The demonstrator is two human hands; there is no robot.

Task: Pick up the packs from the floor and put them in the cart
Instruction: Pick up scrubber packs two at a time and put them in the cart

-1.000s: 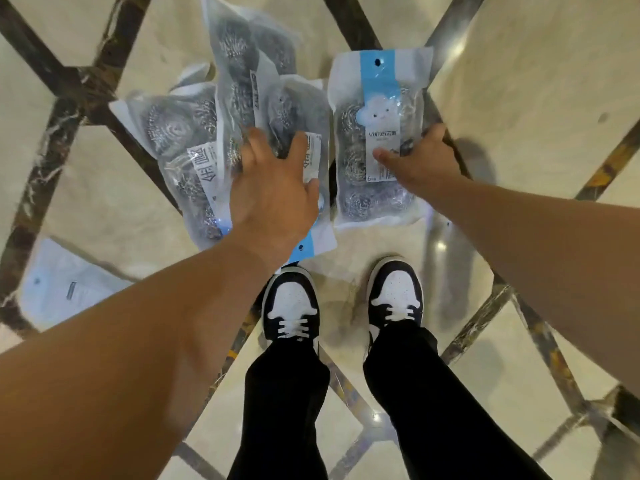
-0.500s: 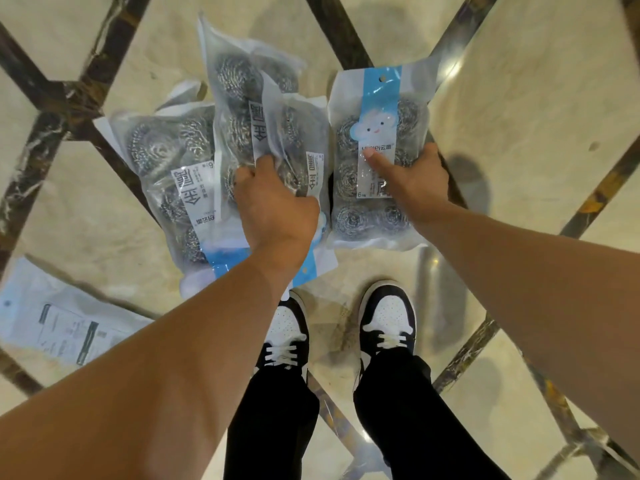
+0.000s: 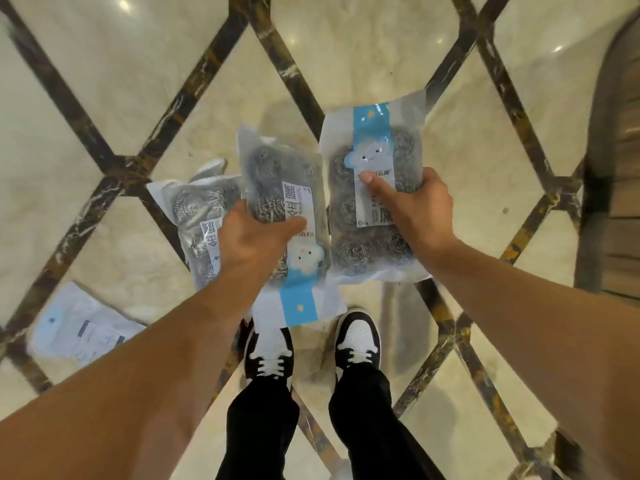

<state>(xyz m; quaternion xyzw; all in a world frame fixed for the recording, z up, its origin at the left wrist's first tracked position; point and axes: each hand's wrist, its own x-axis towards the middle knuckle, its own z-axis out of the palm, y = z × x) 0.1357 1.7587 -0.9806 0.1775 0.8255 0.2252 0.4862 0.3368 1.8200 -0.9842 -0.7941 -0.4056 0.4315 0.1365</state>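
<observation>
**Both hands holding scourer packs above the marble floor**

The left hand (image 3: 251, 242) grips a clear pack of steel scourers (image 3: 277, 188), thumb laid across the white label on the front and the other fingers hidden behind it. This pack hangs with its blue header strip pointing down towards the shoes. Whether a second pack is pressed behind it in the same grip cannot be told.

The right hand (image 3: 417, 211) holds another scourer pack (image 3: 363, 237), the thumb pressed on the front label just below the cartoon cloud, the remaining fingers wrapped round the right edge and out of sight behind. This one has its blue strip at the top. The two held packs sit side by side, their near edges just beside each other.

A third pack of scourers (image 3: 194, 209) shows to the left of the left hand, partly hidden by the wrist and by the held pack; it appears to lie on the floor (image 3: 381, 46), though it is hard to be sure. Further left and nearer the camera, a flat white pack (image 3: 81, 329) lies on the floor with printed text facing up, well apart from the others.

The floor is glossy cream marble crossed by dark veined bands. The person stands on it in black trousers and black-and-white trainers (image 3: 356, 341). A dark curved structure (image 3: 616, 168) runs along the right edge, blurred.
</observation>
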